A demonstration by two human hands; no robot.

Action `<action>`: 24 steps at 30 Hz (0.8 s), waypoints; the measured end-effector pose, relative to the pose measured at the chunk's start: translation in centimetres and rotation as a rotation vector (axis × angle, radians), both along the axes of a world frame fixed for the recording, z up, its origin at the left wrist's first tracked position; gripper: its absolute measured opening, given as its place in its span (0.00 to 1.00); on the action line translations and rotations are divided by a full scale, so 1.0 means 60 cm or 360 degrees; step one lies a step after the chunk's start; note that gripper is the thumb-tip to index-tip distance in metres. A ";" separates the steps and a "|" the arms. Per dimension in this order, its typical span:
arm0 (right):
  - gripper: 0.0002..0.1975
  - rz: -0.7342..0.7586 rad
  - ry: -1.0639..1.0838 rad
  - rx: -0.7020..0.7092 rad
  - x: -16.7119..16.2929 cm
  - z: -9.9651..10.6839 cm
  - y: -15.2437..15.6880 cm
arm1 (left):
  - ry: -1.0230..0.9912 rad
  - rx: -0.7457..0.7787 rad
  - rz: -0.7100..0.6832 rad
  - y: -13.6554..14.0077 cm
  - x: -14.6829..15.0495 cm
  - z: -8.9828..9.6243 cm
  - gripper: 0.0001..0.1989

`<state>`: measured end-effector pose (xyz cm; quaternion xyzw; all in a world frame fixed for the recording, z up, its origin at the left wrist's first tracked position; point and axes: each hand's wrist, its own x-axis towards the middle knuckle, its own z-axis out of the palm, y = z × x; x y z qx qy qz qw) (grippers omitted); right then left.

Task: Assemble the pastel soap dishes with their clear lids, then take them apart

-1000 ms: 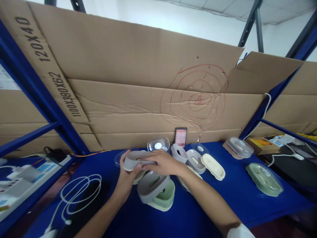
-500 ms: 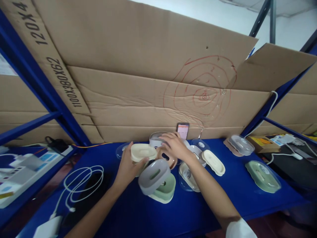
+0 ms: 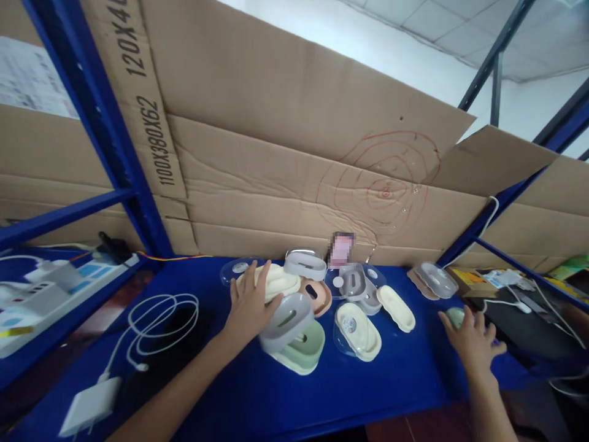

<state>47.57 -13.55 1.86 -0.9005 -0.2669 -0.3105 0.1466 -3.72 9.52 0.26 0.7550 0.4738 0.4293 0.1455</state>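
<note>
My left hand [image 3: 251, 307] is open, its spread fingers resting over a cream soap dish [image 3: 284, 281] at the left of the pile. Just beside it, a grey soap dish [image 3: 281, 325] leans on a green soap dish [image 3: 307, 347]. Over at the right, my right hand [image 3: 475, 344] has its fingers apart above a green soap box [image 3: 455, 317], which it mostly covers. A brown soap dish [image 3: 315, 296] and another grey one [image 3: 305, 264] sit behind the left pile. Cream dishes [image 3: 396, 308] and a clear lid [image 3: 343, 334] lie mid-table.
A lidded brownish soap box [image 3: 432, 281] stands at the back right. A phone [image 3: 341, 248] leans against the cardboard wall [image 3: 257, 159]. White cable [image 3: 161, 301], a charger [image 3: 89, 405] and a power strip [image 3: 64, 301] occupy the left. Blue rack posts [image 3: 110, 123] border the table.
My right hand has swung from the middle of the pile to the green soap box at the right. My left hand has lowered the cream dish onto the pile and loosened its fingers.
</note>
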 end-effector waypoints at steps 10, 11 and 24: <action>0.37 0.0672 0.0317 0.0723 -0.075 -0.006 -0.023 | -0.0218 0.0246 -0.0266 -0.046 0.007 0.061 0.27; 0.36 0.0741 0.0328 0.0746 -0.107 0.004 -0.005 | -0.0312 0.0193 -0.0348 -0.052 0.006 0.067 0.27; 0.23 0.2834 0.0483 -0.0027 -0.531 0.209 0.244 | -0.1429 -0.0972 -0.0869 -0.057 -0.025 0.101 0.64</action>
